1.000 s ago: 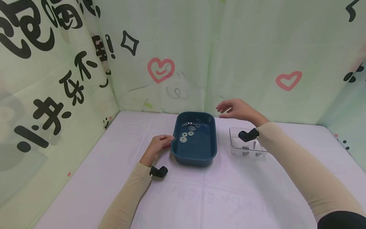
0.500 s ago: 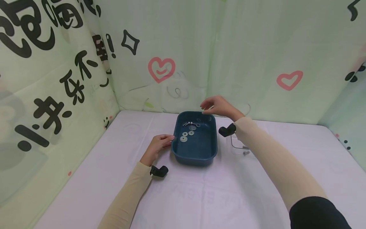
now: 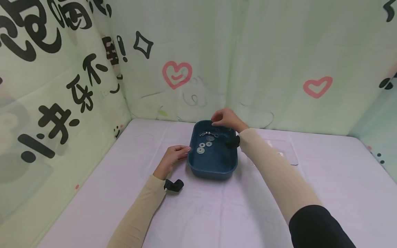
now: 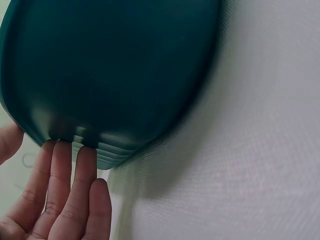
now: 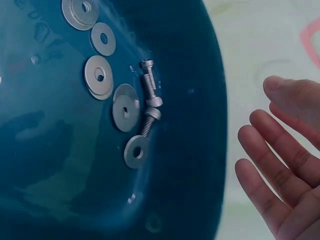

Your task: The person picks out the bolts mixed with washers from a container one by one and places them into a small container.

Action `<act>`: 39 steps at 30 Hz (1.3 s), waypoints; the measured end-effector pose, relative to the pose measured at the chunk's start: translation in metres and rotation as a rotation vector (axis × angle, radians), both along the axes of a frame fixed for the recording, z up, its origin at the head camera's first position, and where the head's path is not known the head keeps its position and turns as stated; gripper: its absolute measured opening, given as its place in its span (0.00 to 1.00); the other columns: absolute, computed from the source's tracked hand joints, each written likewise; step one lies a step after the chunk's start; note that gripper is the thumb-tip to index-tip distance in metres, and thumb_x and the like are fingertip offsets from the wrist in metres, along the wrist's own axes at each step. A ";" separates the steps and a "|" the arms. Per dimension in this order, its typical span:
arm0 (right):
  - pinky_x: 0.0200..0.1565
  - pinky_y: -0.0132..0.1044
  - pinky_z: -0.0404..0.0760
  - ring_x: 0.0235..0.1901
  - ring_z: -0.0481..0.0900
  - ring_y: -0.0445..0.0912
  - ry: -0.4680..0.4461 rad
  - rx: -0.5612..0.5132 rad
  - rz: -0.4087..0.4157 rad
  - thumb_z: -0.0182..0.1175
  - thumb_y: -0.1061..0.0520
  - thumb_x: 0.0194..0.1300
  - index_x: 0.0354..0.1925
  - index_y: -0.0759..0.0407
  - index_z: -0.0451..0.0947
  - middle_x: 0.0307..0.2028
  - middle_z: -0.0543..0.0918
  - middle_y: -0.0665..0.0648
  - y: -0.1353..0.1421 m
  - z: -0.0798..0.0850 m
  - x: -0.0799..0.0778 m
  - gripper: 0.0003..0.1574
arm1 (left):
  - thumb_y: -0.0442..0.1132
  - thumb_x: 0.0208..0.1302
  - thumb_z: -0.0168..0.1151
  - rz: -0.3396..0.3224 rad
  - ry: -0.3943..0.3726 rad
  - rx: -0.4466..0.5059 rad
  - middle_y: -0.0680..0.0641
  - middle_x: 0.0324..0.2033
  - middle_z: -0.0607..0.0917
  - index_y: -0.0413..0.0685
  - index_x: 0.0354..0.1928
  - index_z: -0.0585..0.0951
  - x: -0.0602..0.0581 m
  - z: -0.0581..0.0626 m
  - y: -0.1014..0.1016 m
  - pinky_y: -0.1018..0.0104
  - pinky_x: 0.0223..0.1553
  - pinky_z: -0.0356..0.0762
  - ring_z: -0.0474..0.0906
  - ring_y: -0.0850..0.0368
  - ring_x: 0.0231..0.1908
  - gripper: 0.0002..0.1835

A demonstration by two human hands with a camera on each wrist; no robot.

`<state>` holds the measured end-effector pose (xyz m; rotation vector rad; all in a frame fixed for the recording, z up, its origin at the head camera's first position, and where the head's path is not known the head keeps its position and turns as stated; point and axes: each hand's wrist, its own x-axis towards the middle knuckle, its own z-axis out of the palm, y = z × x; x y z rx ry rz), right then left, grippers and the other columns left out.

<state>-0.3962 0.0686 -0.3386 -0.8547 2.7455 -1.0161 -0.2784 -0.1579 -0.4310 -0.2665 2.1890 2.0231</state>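
A dark blue rectangular tub [image 3: 214, 164] stands on the table. Flat metal washers [image 5: 98, 75] and several hex-socket bolts [image 5: 151, 95] lie on its floor. My left hand [image 3: 173, 156] is at the tub's left side; the left wrist view shows straight fingers [image 4: 60, 170] touching the outer wall, the thumb beside the rim. Over the tub's far right edge hovers my right hand [image 3: 227, 119], with fingers [image 5: 275, 165] loosely bent and nothing visible between them. In the right wrist view a gap shows between those fingers and the rim.
A clear plastic container [image 3: 286, 151] sits right of the tub, partly hidden by my right sleeve [image 3: 276, 165]. White cloth [image 3: 192, 213] covers the table. A pale green printed curtain [image 3: 263, 69] hangs behind and at the sides.
My right hand has moved left from behind the clear container to over the tub's far edge, its forearm now crossing the container. My left hand stays at the tub's side.
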 end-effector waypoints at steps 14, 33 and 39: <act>0.52 0.48 0.80 0.44 0.81 0.58 -0.057 -0.009 -0.050 0.63 0.63 0.58 0.44 0.71 0.79 0.43 0.83 0.69 -0.012 -0.025 -0.005 0.16 | 0.41 0.62 0.62 0.002 0.007 -0.011 0.39 0.51 0.82 0.37 0.49 0.80 0.000 0.000 0.001 0.58 0.56 0.77 0.82 0.54 0.45 0.18; 0.52 0.48 0.81 0.44 0.80 0.57 -0.125 0.020 -0.100 0.61 0.65 0.60 0.46 0.72 0.79 0.45 0.82 0.70 -0.014 -0.044 -0.007 0.16 | 0.40 0.62 0.62 -0.007 0.036 -0.014 0.38 0.50 0.82 0.34 0.49 0.80 0.008 0.006 0.002 0.55 0.57 0.76 0.83 0.57 0.41 0.18; 0.52 0.47 0.81 0.42 0.80 0.57 -0.125 0.022 -0.094 0.60 0.65 0.60 0.46 0.72 0.79 0.44 0.82 0.70 -0.014 -0.045 -0.007 0.15 | 0.40 0.63 0.61 -0.013 0.029 -0.025 0.37 0.51 0.82 0.34 0.50 0.79 0.005 0.005 0.000 0.55 0.58 0.76 0.83 0.55 0.43 0.18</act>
